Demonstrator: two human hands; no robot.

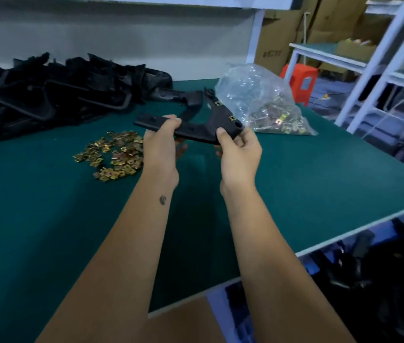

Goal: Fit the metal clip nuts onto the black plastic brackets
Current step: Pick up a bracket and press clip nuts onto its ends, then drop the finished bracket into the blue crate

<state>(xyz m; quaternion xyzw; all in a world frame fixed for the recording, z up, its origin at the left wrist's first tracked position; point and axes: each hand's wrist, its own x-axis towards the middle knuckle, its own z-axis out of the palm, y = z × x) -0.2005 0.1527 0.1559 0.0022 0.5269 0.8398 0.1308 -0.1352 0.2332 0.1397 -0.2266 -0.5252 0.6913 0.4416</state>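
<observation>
Lettering shows faintly on a cardboard box (274, 49) behind the bench, too blurred for us to read; we find no other label, only a small dark mark on the left forearm. Both arms reach forward over the green table (47, 219), and between them we hold one black plastic bracket (196, 128) just above the mat. Our left hand (161, 147) grips its left arm, thumb on top and fingers curled beneath. Our right hand (239, 149) pinches the right end — thumb pressed on the upper face, fingers under. Two clip nuts (232, 117) sit on the bracket's right arm. Loose metal clip nuts (113, 155) lie heaped on the mat left of the hands, a pile of brackets (54, 95) lies behind them, and a clear bag of hardware (265, 102) rests just beyond the bracket.
</observation>
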